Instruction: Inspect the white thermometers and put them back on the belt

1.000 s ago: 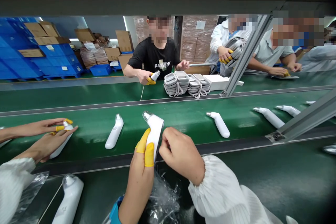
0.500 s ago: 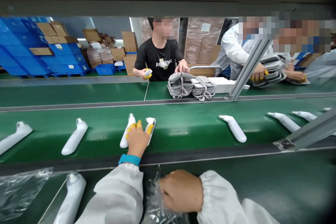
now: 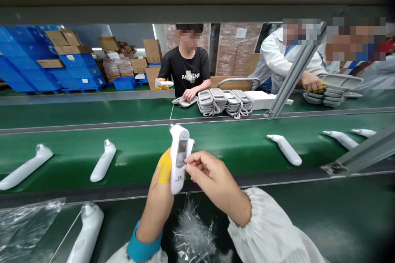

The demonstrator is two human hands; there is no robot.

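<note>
Clasped in my left hand [image 3: 162, 191], a white handheld thermometer [image 3: 179, 157] stands nearly upright above the near edge of the green conveyor belt [image 3: 216, 144], its probe tip up and its small display and button facing me. A yellow finger cot [image 3: 165, 167] on that hand presses its left side. My right hand [image 3: 212, 181] comes in from the right, fingertips pinching at the thermometer's right edge about halfway up its body; whether they grip a film there or only touch the casing I cannot tell.

Just below my hands lies crumpled clear plastic wrap [image 3: 193, 236] on the dark near ledge. More white thermometers lie flat on the belt: two to the left [image 3: 103, 161] [image 3: 26, 167], one to the right [image 3: 285, 149], others further right. Another rests on the ledge at lower left [image 3: 86, 230], beside a clear plastic bag [image 3: 24, 224].

Across the belt, a person in a black T-shirt [image 3: 188, 72] holds a thermometer, near stacks of grey trays [image 3: 225, 100].
</note>
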